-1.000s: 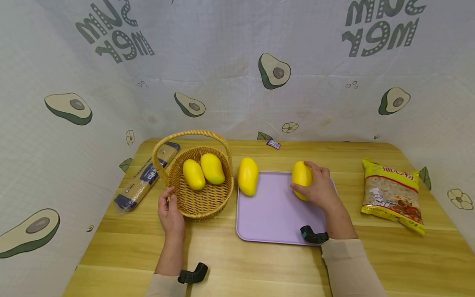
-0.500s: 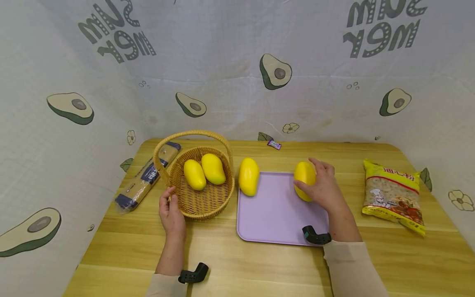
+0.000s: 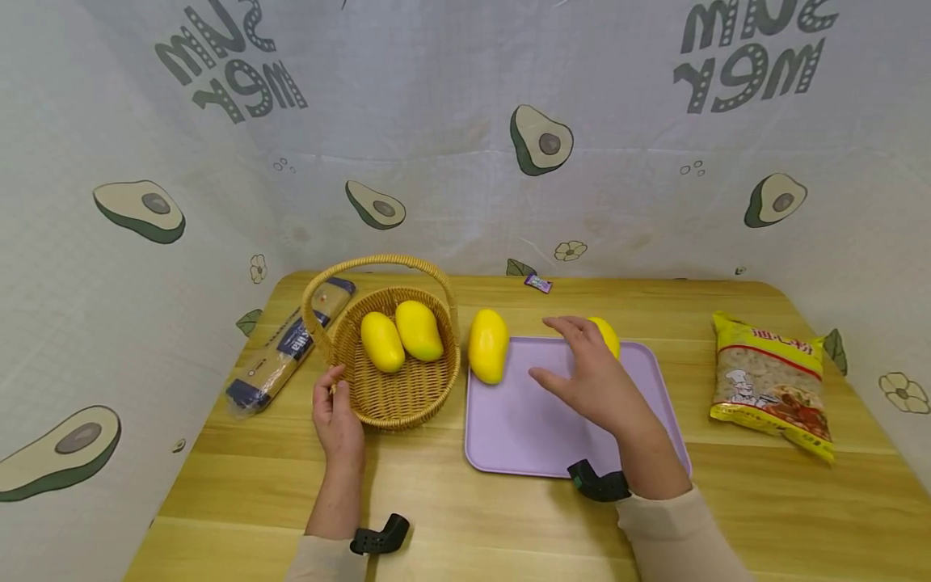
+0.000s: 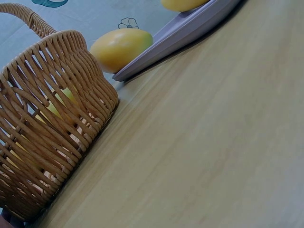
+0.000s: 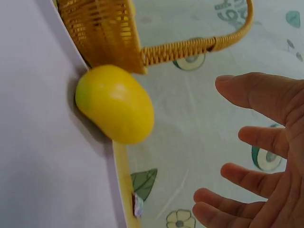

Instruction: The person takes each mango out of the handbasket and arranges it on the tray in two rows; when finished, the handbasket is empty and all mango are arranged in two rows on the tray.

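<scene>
My left hand touches the outer left side of a wicker basket, close to the foot of its arched handle. Two yellow mangoes lie inside the basket. Over a lilac tray, my right hand hovers with fingers spread and nothing in it. Partly hidden behind that hand, a mango sits at the tray's back right. Another mango rests at the tray's back left corner, seen also in the right wrist view as a mango beside the basket.
A long plastic-wrapped pack lies left of the basket. At the right of the wooden table is a yellow food bag. A small purple wrapped sweet lies near the back edge, before a printed curtain.
My right hand has let go of the right-hand mango and moved left, its fingers spreading over the tray. My left hand and the basket have stayed put.
</scene>
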`<state>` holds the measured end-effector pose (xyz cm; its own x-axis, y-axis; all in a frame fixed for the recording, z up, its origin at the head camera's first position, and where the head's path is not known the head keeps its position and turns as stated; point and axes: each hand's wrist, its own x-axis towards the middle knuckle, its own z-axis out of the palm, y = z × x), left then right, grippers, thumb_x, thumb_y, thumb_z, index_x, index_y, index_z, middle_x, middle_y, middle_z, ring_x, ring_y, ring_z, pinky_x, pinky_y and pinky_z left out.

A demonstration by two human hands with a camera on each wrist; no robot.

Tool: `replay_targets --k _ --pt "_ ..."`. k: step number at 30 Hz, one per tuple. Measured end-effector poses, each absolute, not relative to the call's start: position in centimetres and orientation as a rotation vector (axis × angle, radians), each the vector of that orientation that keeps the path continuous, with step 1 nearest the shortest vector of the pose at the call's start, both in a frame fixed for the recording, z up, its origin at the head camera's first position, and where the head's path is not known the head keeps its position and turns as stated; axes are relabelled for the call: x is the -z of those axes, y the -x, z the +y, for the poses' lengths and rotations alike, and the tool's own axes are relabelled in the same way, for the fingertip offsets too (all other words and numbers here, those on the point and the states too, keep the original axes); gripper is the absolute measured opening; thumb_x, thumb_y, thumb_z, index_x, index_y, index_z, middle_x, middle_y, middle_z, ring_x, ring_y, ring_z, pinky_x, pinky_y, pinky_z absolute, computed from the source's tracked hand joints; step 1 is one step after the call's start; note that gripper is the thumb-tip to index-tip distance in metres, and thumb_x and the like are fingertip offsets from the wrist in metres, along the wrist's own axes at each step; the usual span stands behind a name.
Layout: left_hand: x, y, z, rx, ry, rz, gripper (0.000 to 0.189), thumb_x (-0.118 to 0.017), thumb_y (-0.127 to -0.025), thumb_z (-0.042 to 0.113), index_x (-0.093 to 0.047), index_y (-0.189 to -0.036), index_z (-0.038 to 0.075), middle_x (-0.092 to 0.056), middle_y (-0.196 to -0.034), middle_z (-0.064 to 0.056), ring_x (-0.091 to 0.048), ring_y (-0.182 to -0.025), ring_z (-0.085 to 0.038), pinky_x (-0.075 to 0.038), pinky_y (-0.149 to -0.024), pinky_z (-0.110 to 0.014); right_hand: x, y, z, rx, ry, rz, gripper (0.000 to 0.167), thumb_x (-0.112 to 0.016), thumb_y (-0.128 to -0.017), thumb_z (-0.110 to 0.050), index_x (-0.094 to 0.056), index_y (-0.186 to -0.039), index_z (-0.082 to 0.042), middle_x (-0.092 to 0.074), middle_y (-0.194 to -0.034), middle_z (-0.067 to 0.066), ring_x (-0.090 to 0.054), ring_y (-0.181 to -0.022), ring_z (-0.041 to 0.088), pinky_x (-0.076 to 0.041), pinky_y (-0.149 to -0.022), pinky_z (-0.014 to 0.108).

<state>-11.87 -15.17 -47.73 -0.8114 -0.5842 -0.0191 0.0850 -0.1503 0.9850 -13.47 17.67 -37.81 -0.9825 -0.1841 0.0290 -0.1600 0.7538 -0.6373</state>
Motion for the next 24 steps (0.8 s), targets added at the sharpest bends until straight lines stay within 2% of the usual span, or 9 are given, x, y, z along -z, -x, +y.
replay_targets --k 7,12,18,24 --pt "47.8 11.8 -15.3 2.013 -0.564 -1.693 0.027 -0.043 -0.105 0.010 -0.058 -0.127 0.004 -0.049 -0.144 -0.005 -0.032 -0.149 -0.019 -0.028 -0.121 -0.037 38.4 11.6 12.8 0.961 0.622 2.897 0.071 -0.081 -0.087 -0.031 -0.049 -0.148 -0.014 -0.049 -0.147 0.014 -0.060 -0.124 0.034 -0.052 -0.101 0.053" --pt "47.8 11.8 -15.3 2.014 -0.569 -1.695 0.027 -0.043 -0.106 0.012 -0.058 -0.127 0.005 -0.049 -0.145 -0.004 -0.032 -0.149 -0.019 -0.029 -0.120 -0.036 38.9 10.0 9.4 1.003 0.867 2.860 0.067 -0.082 -0.086 -0.030 -0.054 -0.145 -0.015 -0.053 -0.143 0.007 -0.060 -0.124 0.024 -0.053 -0.102 0.046" --pt "47.7 11.9 -15.3 2.003 -0.566 -1.694 0.028 -0.043 -0.106 0.011 -0.057 -0.128 0.002 -0.050 -0.143 -0.003 -0.035 -0.147 -0.017 -0.034 -0.112 -0.027 39.5 9.3 5.8 1.056 1.024 2.856 0.063 -0.081 -0.088 -0.031 -0.055 -0.143 -0.019 -0.052 -0.145 0.007 -0.057 -0.128 0.022 -0.053 -0.103 0.042" --pt "47.7 12.0 -15.2 2.006 -0.562 -1.681 0.029 -0.043 -0.106 0.011 -0.057 -0.128 0.002 -0.052 -0.138 0.002 -0.042 -0.136 -0.013 -0.043 -0.099 -0.020 39.8 10.7 2.7 1.088 1.046 2.896 0.058 -0.079 -0.089 -0.032 -0.058 -0.141 -0.018 -0.056 -0.141 0.008 -0.058 -0.126 0.023 -0.053 -0.103 0.041"
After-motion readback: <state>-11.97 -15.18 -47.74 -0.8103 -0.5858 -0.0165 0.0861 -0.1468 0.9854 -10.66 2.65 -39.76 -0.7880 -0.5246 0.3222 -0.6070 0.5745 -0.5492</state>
